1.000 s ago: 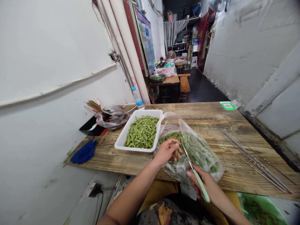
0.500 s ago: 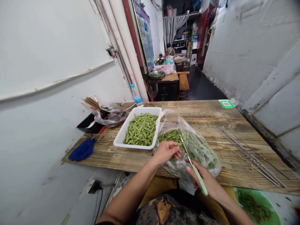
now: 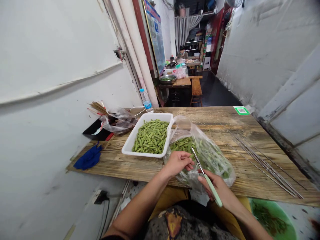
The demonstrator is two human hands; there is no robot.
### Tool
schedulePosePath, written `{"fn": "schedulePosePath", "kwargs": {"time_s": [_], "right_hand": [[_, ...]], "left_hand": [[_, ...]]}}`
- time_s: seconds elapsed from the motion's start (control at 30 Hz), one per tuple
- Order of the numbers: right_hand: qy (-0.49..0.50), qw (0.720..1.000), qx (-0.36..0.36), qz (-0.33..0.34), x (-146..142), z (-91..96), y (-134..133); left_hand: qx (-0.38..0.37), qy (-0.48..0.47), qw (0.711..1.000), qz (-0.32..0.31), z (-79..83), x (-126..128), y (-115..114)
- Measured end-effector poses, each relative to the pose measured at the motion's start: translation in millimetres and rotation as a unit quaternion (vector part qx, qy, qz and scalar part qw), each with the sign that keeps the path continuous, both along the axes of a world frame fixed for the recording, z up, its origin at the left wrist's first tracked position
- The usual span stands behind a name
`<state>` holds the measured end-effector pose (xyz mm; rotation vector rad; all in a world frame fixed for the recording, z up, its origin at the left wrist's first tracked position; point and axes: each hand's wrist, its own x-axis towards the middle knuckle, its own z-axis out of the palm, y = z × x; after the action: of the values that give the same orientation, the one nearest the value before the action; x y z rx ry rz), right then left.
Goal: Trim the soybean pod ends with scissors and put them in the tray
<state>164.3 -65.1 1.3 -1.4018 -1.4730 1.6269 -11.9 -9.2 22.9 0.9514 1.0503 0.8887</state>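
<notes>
My left hand is closed in a pinch on a green edamame pod, over the mouth of a clear plastic bag. Scissors with pale green handles are in my right hand; their blades point up and left, the tips beside the pod. More pods lie inside the bag. Left of it, touching its edge, stands a white plastic tub holding a heap of edamame pods.
On the wooden table lie several metal skewers at right and a blue cloth at left. A water bottle stands behind the tub. A green basin is below the right edge. A person sits far back.
The view has shifted very slightly. Both hands stay almost in place, with the scissor blades looking a little closer together.
</notes>
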Motion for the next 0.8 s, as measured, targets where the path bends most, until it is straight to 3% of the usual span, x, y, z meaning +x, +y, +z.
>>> {"fn": "schedulePosePath", "kwargs": {"time_s": [0.1, 0.2, 0.3, 0.4, 0.5, 0.8], "right_hand": [[-0.002, 1.000, -0.018, -0.012, -1, -9.5, 2], [0.010, 0.999, -0.041, -0.013, -3, -9.8, 3], [0.039, 0.998, -0.048, -0.021, -7, 2.1, 1], [0.049, 0.997, -0.047, -0.019, -11, 17.7, -2], [0.053, 0.997, -0.045, -0.018, -12, 27.0, -4], [0.051, 0.997, -0.050, -0.022, -11, 16.9, -5]], "left_hand": [[0.009, 0.030, 1.000, -0.002, -3.5, -2, 2], [0.055, 0.071, 0.994, 0.066, -7.7, -6, 7], [0.025, 0.006, 0.994, 0.106, -9.6, -8, 11], [-0.019, -0.076, 0.993, 0.091, -8.5, -6, 10], [-0.030, -0.084, 0.992, 0.087, -6.9, -1, 6], [-0.026, -0.104, 0.987, 0.118, -6.3, 5, 3]]}}
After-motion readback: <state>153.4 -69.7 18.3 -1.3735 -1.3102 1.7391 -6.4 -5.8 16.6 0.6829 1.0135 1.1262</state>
